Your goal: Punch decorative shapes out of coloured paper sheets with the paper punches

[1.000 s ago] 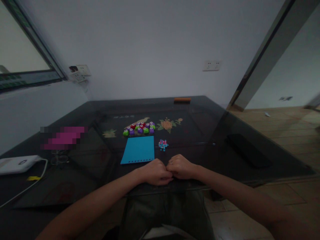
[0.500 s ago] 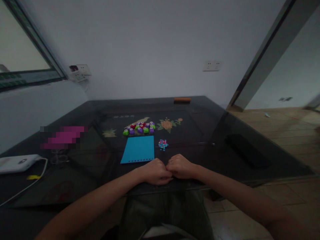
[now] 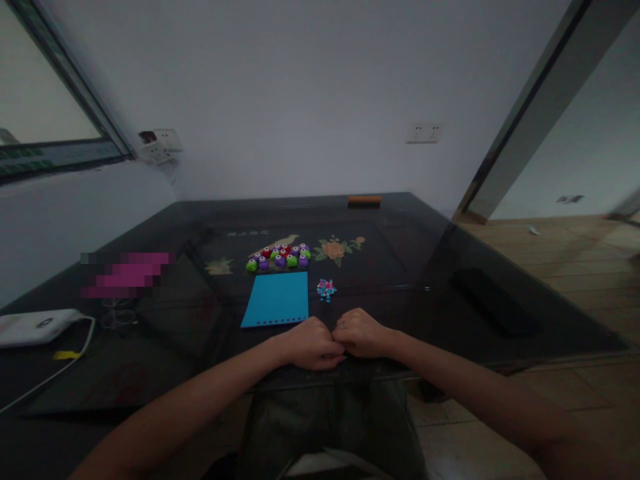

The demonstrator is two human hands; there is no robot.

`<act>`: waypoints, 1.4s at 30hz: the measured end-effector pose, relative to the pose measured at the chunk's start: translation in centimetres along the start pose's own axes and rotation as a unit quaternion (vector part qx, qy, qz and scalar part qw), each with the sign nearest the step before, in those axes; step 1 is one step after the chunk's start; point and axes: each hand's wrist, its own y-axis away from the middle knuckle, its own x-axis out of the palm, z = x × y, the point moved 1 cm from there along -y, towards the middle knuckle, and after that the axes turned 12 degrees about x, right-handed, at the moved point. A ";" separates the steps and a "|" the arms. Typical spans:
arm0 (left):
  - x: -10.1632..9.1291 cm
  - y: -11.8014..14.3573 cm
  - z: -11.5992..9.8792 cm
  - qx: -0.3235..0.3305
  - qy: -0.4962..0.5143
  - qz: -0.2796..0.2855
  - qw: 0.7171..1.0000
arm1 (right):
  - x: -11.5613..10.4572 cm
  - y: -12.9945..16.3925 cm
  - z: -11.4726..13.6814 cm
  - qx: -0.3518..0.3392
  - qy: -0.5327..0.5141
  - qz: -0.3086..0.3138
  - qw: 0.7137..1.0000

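My left hand (image 3: 314,345) is curled closed at the front edge of the table, its knuckles touching my right hand (image 3: 363,335). That right hand is also closed in a loose fist and wears a ring. Nothing shows in either of them. Just beyond my left hand lies a flat blue sheet (image 3: 278,297) with a row of holes along its near edge. To the sheet's right is a small heap of pink, white and blue bits (image 3: 326,289). Behind the sheet several green, purple and red one-eyed toy figures (image 3: 280,256) stand in a cluster.
The dark glossy table (image 3: 400,260) carries a printed bird and flower design. At its far edge lies an orange-brown cylinder (image 3: 365,200). On the right is a black flat object (image 3: 493,301). A white device (image 3: 40,327) with a cable and a pixelated pink patch are left.
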 end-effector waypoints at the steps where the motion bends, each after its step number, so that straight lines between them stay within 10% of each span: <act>1: 0.0 0.0 0.0 0.000 0.000 -0.001 1.000 | 0.0 0.0 0.0 0.000 -0.002 0.001 1.000; 26: -1.0 0.5 0.2 -0.045 0.060 -0.018 0.997 | -0.3 -0.3 -0.7 0.112 0.017 -0.018 0.993; 34: -6.2 8.2 6.1 -0.342 0.037 -0.142 0.928 | -2.5 -2.3 -1.3 0.220 -0.034 -0.050 0.974; 42: -4.8 16.5 10.1 -0.431 0.008 -0.168 0.887 | -3.0 -10.0 -2.9 0.317 -0.082 -0.095 0.940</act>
